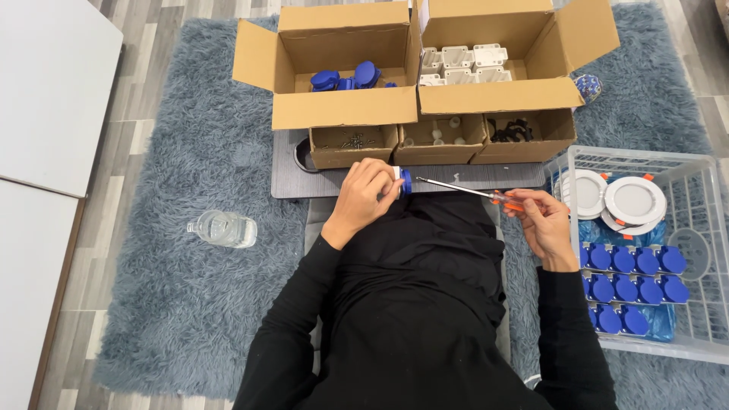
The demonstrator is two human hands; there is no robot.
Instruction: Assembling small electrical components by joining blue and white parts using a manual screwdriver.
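Head view: left hand [366, 193] closed round a small white box with blue round cap [403, 182]. Right hand [541, 220] grips an orange-handled screwdriver [465, 190], its tip just beside the cap. Beyond the hands, small cardboard trays [440, 140] and two open cardboard boxes [425, 61]. Right of the right hand, a white wire basket [706, 334] holding blue-capped pieces. Left of the left hand, a clear plastic bottle [222, 228] lies on the grey shaggy rug [190, 319].

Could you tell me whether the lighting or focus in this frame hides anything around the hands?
Head view: even, soft light, no glare. The left hand covers most of the blue-and-white part; the screwdriver in the right hand is sharp. Black sleeves lose detail. Box edges bow slightly.
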